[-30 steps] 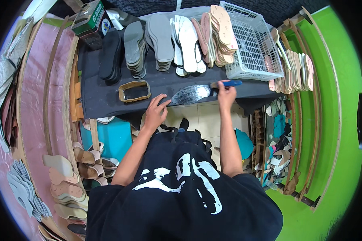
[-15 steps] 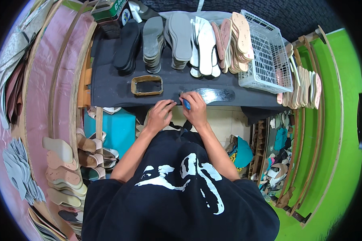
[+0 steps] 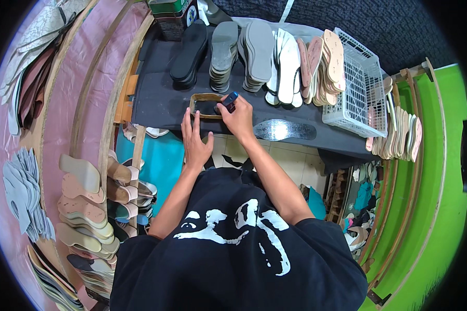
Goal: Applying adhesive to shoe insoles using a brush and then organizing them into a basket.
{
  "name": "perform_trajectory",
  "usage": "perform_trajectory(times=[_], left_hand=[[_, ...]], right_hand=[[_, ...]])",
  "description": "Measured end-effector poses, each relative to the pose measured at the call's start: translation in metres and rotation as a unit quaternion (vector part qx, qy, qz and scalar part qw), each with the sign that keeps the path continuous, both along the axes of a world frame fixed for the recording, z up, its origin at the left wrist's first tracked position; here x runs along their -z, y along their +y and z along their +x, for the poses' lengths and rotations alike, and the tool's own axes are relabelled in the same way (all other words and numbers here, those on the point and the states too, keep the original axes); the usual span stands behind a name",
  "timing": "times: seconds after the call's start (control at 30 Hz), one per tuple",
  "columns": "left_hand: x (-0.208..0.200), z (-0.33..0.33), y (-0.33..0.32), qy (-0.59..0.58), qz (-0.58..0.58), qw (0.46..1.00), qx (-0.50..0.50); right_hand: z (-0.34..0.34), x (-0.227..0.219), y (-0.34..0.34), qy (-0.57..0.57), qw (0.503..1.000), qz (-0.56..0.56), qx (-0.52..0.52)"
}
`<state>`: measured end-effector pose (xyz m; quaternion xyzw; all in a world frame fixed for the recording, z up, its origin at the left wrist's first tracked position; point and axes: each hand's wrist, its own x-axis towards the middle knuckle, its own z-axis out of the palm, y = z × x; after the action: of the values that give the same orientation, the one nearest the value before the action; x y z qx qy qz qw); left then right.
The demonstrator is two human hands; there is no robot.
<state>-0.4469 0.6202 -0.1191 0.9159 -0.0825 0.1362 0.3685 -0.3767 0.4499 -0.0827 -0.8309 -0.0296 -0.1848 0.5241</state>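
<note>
My right hand (image 3: 237, 118) grips a short tool with a blue handle (image 3: 234, 96); its working end is hidden at the right side of an open, tan-rimmed rectangular container (image 3: 206, 116). My left hand (image 3: 196, 146) is open, its fingers stretched toward the container's front left side and its thumb apart. Right of my right hand, a dark, shiny sole-shaped piece (image 3: 301, 130) lies along the front edge of the black-covered table (image 3: 155, 106).
Behind stand stacks of black soles (image 3: 189, 57), grey soles (image 3: 258, 49), white insoles (image 3: 289, 65) and beige insoles (image 3: 334, 62). A white plastic crate (image 3: 355, 85) is at the right, a green tin (image 3: 174, 18) at the back left. Side racks (image 3: 122, 57) hold more insoles.
My right hand has moved the blue-handled tool left, from beside the shiny sole piece to the container. My left hand has opened and shifted slightly left. The whole view has shifted.
</note>
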Motion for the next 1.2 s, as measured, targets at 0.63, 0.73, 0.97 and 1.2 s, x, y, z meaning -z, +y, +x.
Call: perform_trajectory(times=[0.63,0.73,0.97,1.2], left_hand=[[-0.029,-0.022,-0.069,0.015,-0.11,0.978,0.178],[-0.028,-0.016,-0.093,0.094,-0.151,0.969,0.168],[-0.01,-0.008,-0.125,0.295,-0.287,0.908,0.08],[0.006,-0.012,-0.135,0.354,-0.352,0.865,-0.052]], right_hand=[[-0.046,-0.009,-0.11,-0.009,0.998,0.043,0.049],[-0.062,-0.006,-0.152,0.0,0.994,0.005,0.108],[-0.102,0.011,-0.239,0.075,0.958,-0.158,0.225],[-0.113,0.024,-0.254,0.15,0.958,-0.172,0.176]])
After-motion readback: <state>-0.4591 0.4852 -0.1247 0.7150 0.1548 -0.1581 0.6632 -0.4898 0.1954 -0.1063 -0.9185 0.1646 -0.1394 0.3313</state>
